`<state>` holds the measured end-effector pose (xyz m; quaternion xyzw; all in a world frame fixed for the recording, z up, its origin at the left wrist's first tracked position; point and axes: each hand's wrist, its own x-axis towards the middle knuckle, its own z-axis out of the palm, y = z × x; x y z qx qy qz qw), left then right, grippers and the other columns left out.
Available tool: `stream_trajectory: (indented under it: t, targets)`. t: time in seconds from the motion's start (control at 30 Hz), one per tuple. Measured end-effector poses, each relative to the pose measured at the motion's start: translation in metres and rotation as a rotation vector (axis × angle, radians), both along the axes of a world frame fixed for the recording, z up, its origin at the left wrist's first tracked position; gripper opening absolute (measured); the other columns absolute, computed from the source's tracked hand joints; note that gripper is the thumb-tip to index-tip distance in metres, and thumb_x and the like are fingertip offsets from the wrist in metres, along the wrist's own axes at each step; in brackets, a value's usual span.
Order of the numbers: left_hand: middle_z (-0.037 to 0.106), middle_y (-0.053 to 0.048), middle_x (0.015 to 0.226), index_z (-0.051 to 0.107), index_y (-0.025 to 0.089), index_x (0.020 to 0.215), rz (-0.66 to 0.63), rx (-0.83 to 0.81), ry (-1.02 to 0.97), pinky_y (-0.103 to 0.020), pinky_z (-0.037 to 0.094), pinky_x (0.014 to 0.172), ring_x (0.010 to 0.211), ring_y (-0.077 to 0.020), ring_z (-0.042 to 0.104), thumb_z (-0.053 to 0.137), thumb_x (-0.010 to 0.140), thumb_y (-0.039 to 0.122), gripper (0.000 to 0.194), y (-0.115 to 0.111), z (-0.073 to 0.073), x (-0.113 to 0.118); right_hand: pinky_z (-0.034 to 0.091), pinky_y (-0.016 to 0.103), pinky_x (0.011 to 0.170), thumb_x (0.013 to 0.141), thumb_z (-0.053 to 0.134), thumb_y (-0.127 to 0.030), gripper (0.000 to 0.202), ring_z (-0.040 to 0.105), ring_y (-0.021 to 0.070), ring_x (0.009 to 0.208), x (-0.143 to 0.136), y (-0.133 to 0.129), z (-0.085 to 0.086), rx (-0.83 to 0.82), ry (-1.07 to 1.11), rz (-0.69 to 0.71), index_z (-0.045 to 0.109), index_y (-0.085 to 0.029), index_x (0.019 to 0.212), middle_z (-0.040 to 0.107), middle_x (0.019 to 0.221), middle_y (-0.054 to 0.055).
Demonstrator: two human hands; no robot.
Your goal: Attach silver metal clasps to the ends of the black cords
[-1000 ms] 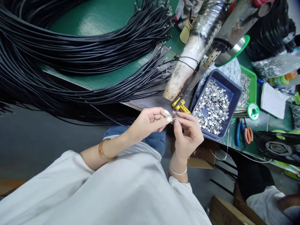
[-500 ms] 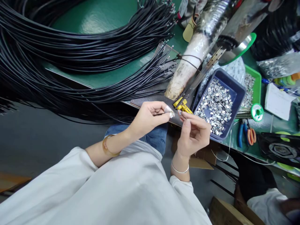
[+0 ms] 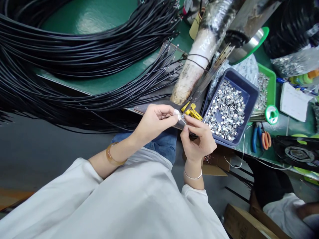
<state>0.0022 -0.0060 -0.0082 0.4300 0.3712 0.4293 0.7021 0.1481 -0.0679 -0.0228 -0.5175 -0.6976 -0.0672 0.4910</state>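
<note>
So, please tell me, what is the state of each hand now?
Left hand: closed in a pinch on a small silvery piece.
Right hand: partly curled beside it; whether it holds anything cannot be told.

Held piece [image 3: 182, 116]: is glinting silver.
Finger wrap [image 3: 176, 112]: is showing white.
Metal clips [image 3: 228, 113]: are glinting silver.
Big tray [image 3: 246, 85]: is showing dark blue.
Small tray [image 3: 272, 79]: is showing bright green.
Tool [image 3: 195, 114]: is showing yellow.
Cables [image 3: 87, 56]: are showing plain black.
Table [image 3: 99, 20]: is gleaming green.
Tube [image 3: 193, 71]: is showing white with brown stains.
Shirt [image 3: 112, 199]: is showing plain white.
Jeans [image 3: 163, 146]: are showing blue.
Bangle [image 3: 111, 156]: is showing amber.
</note>
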Motion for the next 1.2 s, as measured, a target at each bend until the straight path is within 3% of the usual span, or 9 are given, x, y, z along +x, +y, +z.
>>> stream_trajectory:
  t: [0.2,0.53,0.8,1.07,1.2]
  targets:
    - [0.068,0.0,0.064,0.072,0.012,0.063,0.05,-0.01,0.016,-0.019,0.048,0.06,0.061,-0.0084,0.058,0.073,0.064,0.014,0.002,0.002,0.002,0.004,0.064,0.027,0.08,0.087,0.069,-0.008,0.017,0.076,0.0149,0.092,-0.001,0.004,-0.004,0.028,-0.018,-0.037,0.061,-0.021,0.094,0.079,0.104,0.003]
    - [0.068,0.002,0.061,0.073,0.013,0.065,0.087,-0.023,-0.064,-0.017,0.051,0.06,0.058,-0.0075,0.06,0.073,0.065,0.012,0.001,0.004,0.007,0.006,0.067,0.031,0.08,0.085,0.069,-0.004,0.02,0.075,0.0169,0.097,-0.007,0.008,0.004,-0.022,0.078,-0.024,0.063,-0.02,0.095,0.076,0.108,0.005]
    - [0.071,-0.001,0.067,0.073,0.013,0.065,0.06,-0.012,0.016,-0.02,0.052,0.063,0.063,-0.0095,0.061,0.074,0.066,0.015,0.003,0.002,0.005,0.004,0.067,0.03,0.078,0.086,0.068,-0.006,0.017,0.076,0.0162,0.094,-0.007,0.004,0.005,-0.038,0.072,-0.036,0.06,-0.021,0.091,0.076,0.108,0.005]
    - [0.064,-0.001,0.061,0.073,0.016,0.065,0.065,0.101,0.177,-0.023,0.044,0.052,0.058,-0.0126,0.056,0.078,0.07,0.021,0.008,-0.003,0.003,-0.001,0.063,0.027,0.073,0.088,0.068,-0.01,0.015,0.076,0.016,0.092,-0.003,0.003,0.004,-0.068,0.025,-0.062,0.063,-0.023,0.096,0.077,0.104,0.003]
    - [0.055,0.002,0.056,0.073,0.015,0.065,0.084,0.157,0.213,-0.021,0.035,0.048,0.051,-0.0083,0.044,0.074,0.073,0.02,0.009,-0.004,0.004,0.0,0.063,0.027,0.072,0.087,0.07,-0.01,0.015,0.075,0.0153,0.091,-0.005,0.006,0.005,-0.069,0.023,-0.073,0.065,-0.022,0.095,0.077,0.104,0.002]
